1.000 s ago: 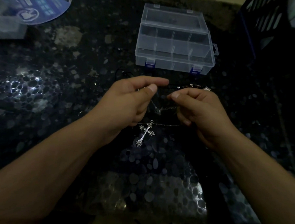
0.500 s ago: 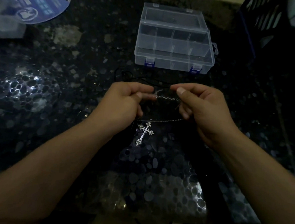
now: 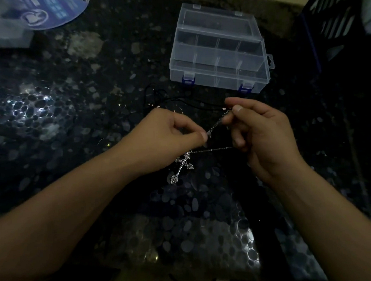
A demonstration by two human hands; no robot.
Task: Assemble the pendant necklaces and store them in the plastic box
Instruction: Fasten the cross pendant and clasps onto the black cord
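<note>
A thin silver chain (image 3: 217,123) stretches between my two hands over the dark stone counter. My left hand (image 3: 169,137) pinches its lower end between thumb and forefinger. My right hand (image 3: 259,133) pinches the upper end, a little higher and farther back. A second run of the chain (image 3: 211,150) passes below, and a silver cross pendant (image 3: 182,166) hangs from it under my left hand. The clear plastic box (image 3: 220,50) with blue latches and several compartments stands shut behind my hands.
Black cords and small metal bits (image 3: 167,102) lie on the counter between the box and my hands. A blue-and-white printed packet (image 3: 41,8) lies at the back left. A dark blue slatted crate (image 3: 334,30) stands at the back right.
My left hand has dropped lower and my right hand has risen, so the chain between them now slants instead of lying level. The cross pendant still hangs below.
</note>
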